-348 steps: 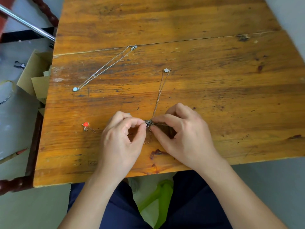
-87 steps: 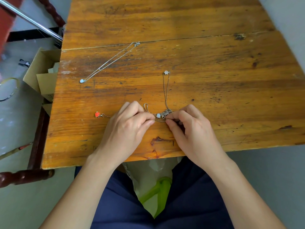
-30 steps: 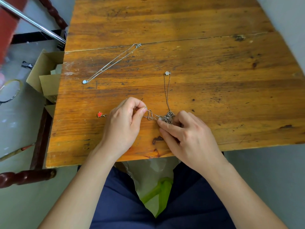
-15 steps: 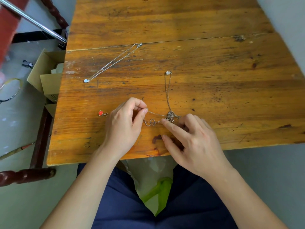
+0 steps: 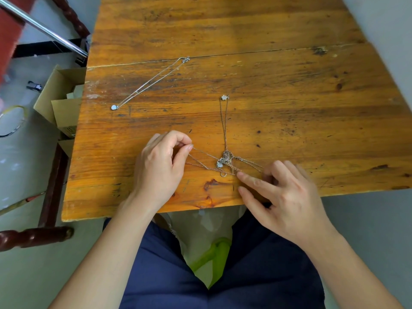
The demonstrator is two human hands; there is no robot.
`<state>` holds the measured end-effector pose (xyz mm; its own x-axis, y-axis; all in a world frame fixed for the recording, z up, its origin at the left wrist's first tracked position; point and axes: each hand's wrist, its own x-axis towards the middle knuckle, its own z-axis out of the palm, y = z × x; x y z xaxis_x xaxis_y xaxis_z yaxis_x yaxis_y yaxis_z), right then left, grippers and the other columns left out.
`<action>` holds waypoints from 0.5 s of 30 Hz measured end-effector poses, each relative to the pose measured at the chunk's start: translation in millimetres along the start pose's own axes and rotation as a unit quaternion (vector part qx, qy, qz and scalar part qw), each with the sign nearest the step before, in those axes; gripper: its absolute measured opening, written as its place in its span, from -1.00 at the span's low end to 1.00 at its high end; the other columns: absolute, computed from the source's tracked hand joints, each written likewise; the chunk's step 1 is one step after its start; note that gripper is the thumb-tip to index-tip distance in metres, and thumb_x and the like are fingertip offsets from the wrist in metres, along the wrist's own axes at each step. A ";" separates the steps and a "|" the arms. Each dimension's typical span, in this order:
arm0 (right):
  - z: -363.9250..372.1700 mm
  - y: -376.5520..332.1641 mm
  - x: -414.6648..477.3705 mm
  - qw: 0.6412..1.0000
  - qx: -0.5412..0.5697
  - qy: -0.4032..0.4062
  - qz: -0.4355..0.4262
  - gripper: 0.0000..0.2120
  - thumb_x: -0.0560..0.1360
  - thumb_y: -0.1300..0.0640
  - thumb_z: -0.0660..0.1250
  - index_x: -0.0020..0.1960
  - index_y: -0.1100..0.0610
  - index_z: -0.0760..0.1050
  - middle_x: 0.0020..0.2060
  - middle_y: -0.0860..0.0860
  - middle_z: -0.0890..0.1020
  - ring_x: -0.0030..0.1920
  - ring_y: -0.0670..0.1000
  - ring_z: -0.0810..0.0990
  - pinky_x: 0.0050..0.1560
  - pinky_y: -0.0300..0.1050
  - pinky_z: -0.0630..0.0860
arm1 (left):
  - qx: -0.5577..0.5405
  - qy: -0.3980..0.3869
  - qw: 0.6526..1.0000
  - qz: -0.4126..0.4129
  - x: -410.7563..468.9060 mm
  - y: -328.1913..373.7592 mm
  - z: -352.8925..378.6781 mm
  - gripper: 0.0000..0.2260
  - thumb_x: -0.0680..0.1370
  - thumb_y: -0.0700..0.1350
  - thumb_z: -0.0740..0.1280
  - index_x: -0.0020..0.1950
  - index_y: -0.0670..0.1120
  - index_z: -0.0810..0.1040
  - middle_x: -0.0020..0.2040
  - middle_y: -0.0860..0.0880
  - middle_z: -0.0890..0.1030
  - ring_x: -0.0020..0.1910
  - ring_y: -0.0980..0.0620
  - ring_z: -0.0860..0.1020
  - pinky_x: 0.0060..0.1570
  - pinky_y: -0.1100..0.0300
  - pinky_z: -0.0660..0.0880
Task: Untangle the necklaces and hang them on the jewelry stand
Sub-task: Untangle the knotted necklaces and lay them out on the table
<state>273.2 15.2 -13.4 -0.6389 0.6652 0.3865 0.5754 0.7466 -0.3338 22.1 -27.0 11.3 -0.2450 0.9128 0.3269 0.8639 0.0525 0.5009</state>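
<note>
Silver tangle point(image 5: 225, 160) between our hands: left hand point(image 5: 160, 170) pinches a strand point(image 5: 204, 153), right hand point(image 5: 287, 197) presses others down, index finger straight.

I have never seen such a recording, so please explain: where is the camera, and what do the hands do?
No machine here: a person wears a camera on the head, looking down at both hands. On the wooden table lie a knot of tangled necklaces and, farther left, a separate necklace laid straight. The left hand pinches strands from the knot with its fingers. The right hand rests on strands right of the knot, index finger straight. No jewelry stand shows.
</note>
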 end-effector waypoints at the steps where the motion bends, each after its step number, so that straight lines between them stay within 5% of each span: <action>1: -1.2 1.3 -1.0 1.000 -0.002 0.003 0.005 -0.73 0.57 -0.07 0.39 0.18 0.02 0.69 -0.24 0.02 0.47 -0.25 0.04 0.46 -0.28 0.00 0.40 | -0.001 0.002 1.000 0.000 -0.3 -0.3 0.1 -0.97 0.55 -0.16 0.40 -0.03 -0.09 0.61 -0.32 0.35 0.33 -0.22 0.13 0.40 -0.21 0.25 0.35; 7: 6.2 -10.4 3.9 0.999 0.011 0.027 0.036 -0.74 0.54 -0.02 0.40 0.13 0.11 0.68 -0.18 0.05 0.50 -0.18 0.05 0.49 -0.23 -0.02 0.44 | -0.039 -0.010 0.999 -0.031 -4.0 0.6 0.5 -0.96 0.57 -0.12 0.37 0.00 -0.04 0.59 -0.25 0.28 0.44 -0.20 0.09 0.46 -0.12 0.06 0.48; 10: 11.2 -16.5 9.9 0.999 0.023 0.031 0.033 -0.73 0.55 -0.02 0.40 0.16 0.09 0.68 -0.19 0.05 0.49 -0.19 0.04 0.49 -0.24 -0.02 0.45 | -0.142 -0.024 0.985 -0.095 -1.8 4.3 -6.9 -0.93 0.59 -0.13 0.34 0.06 -0.01 0.56 -0.12 0.16 0.58 -0.11 0.17 0.55 -0.07 0.22 0.50; 15: 14.2 -15.5 9.8 0.998 0.032 0.039 0.034 -0.77 0.56 0.00 0.41 0.13 0.08 0.70 -0.20 0.05 0.49 -0.20 0.03 0.48 -0.25 -0.02 0.46 | -0.372 -0.047 0.904 -0.205 11.6 18.7 -17.2 -0.90 0.63 -0.28 0.24 0.11 -0.13 0.48 -0.09 -0.13 0.58 -0.18 0.04 0.66 -0.14 0.20 0.57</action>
<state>250.7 10.2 -16.7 -0.5558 0.7139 0.4260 0.5806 0.7000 -0.4158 27.8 -22.4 38.3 -0.4084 0.9107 -0.0610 0.1656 0.1397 0.9763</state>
